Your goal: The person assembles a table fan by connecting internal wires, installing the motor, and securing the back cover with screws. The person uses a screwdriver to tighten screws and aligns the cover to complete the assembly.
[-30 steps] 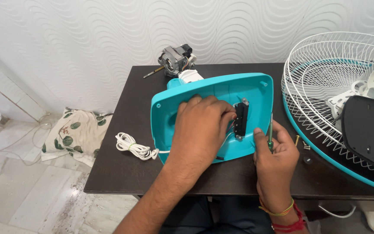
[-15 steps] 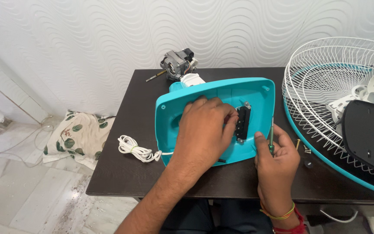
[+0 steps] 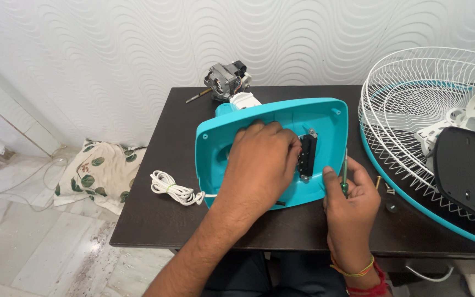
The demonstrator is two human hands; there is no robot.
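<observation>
Teal fan housing (image 3: 325, 118) lies hollow side up on the dark worktop (image 3: 155, 220), exposing the black switch block (image 3: 306, 155). Left hand (image 3: 262, 162) reaches inside, fingertips closed on the block, steadying it. Right hand (image 3: 353, 201) braces the rim, grip closed around a green screwdriver (image 3: 344, 176) held upright. White cord (image 3: 172, 188) lies coiled alongside.

Home room, not a workshop — wavy embossed wall (image 3: 111, 49), marble floor (image 3: 23, 247), leaf-print cushion (image 3: 97, 173) on it, small dark table (image 3: 155, 220) holding fan parts — motor (image 3: 225, 80), wire grille (image 3: 413, 104).
</observation>
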